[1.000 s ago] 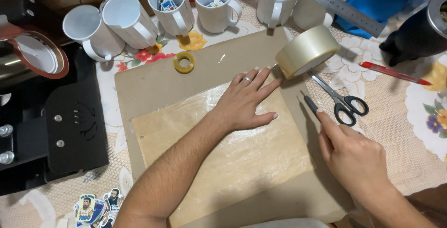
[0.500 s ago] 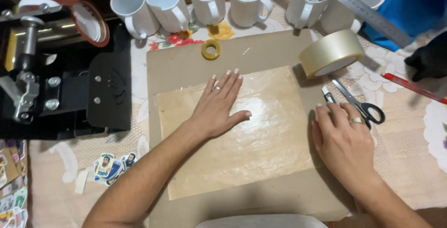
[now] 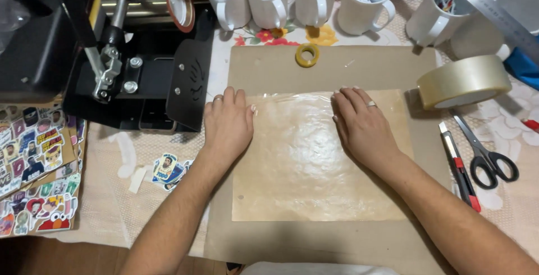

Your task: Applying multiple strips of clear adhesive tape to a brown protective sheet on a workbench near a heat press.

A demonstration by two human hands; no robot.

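The translucent sheet (image 3: 314,157) was pinned flat between both open palms, left hand (image 3: 227,123) at its left edge, right hand (image 3: 362,126) upper right, nothing gripped.

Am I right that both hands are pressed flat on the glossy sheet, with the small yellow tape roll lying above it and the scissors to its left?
Not quite: the head view shows the scissors to the right of the glossy sheet, not its left. Otherwise yes: the left hand and right hand lie flat on it, with the small yellow tape roll above.
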